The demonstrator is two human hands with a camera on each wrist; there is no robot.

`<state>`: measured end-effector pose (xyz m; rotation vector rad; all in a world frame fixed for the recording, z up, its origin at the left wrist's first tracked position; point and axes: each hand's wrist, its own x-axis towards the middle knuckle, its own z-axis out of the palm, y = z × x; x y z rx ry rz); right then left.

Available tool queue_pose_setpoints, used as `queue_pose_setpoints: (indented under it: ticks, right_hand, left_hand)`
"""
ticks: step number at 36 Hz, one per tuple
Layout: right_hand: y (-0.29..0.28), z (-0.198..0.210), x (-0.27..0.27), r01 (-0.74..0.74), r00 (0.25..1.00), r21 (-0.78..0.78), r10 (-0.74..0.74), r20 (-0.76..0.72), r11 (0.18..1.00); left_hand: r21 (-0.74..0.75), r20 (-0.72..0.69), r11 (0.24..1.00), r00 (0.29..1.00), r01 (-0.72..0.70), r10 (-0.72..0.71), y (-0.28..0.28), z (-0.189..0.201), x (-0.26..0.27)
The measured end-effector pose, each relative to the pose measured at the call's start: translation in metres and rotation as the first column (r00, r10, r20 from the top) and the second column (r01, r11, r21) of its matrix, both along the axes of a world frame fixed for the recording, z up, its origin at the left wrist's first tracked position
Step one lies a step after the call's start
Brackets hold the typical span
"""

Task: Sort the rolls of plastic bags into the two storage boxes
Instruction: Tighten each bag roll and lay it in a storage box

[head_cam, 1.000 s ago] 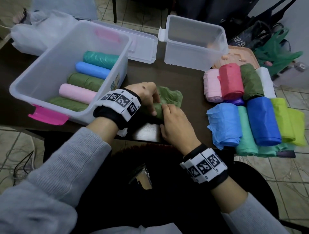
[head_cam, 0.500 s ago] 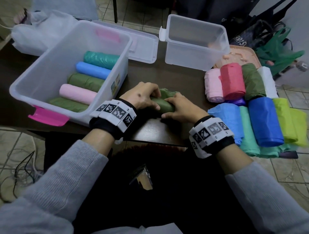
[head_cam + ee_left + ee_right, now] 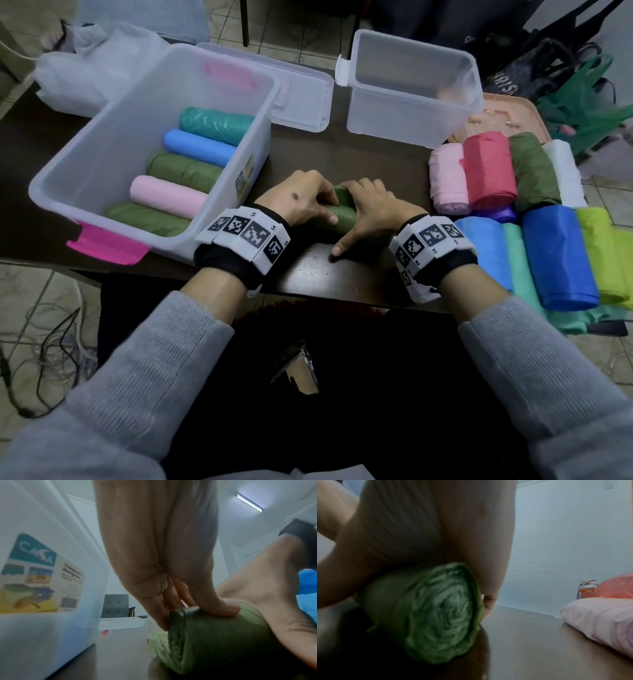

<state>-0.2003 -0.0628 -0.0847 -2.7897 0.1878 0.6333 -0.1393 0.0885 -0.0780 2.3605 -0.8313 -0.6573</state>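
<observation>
Item, lower centre of frame: green roll (image 3: 337, 214) on the table (image 3: 318, 274), my left hand (image 3: 301, 202) and right hand (image 3: 371, 214) curled round it. Risk, I judge: loose tail unwinds if either grip slackens. Left: large box (image 3: 102, 144), five rolls. Upper centre: small box (image 3: 411, 113), apparently empty.

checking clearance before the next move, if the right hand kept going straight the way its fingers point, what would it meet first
The right hand grips the green roll on the table, fingers pointing away from the person and slightly left. Beyond lies bare table, then probably the empty smaller box, though depth is unclear.
</observation>
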Motion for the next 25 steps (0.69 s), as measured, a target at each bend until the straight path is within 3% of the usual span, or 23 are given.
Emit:
queue_pose_setpoints:
  ticks: [6,11,14,19,22,25]
  right_hand:
    - [0.007,-0.007,-0.008,-0.055,0.992,0.007,0.054,0.116,0.998]
    - [0.01,-0.009,-0.017,-0.029,0.977,0.049,0.018,0.214,0.998]
    - [0.015,-0.008,-0.027,-0.059,0.964,-0.032,0.065,0.259,0.998]
    - [0.024,-0.013,-0.043,-0.068,0.934,-0.151,0.116,0.339,0.986]
    - [0.028,-0.015,-0.046,-0.026,0.936,-0.15,0.077,0.344,0.988]
    - [0.03,-0.014,-0.043,0.042,0.955,-0.04,-0.029,0.296,0.998]
  left_hand:
    - [-0.008,0.011,1.0,1.0,-0.001,0.001,-0.001,-0.004,0.002]
    - [-0.081,0.051,0.997,0.999,0.009,-0.005,0.0,-0.009,0.001]
    - [-0.127,0.025,0.992,1.0,-0.011,0.014,0.001,-0.011,-0.002]
    - [-0.069,0.028,0.997,0.999,-0.018,0.02,0.001,-0.009,-0.005]
    - [-0.069,0.033,0.997,0.999,-0.038,0.04,0.001,-0.008,-0.01]
    - [-0.126,0.113,0.99,0.991,-0.063,0.077,-0.001,-0.001,-0.016]
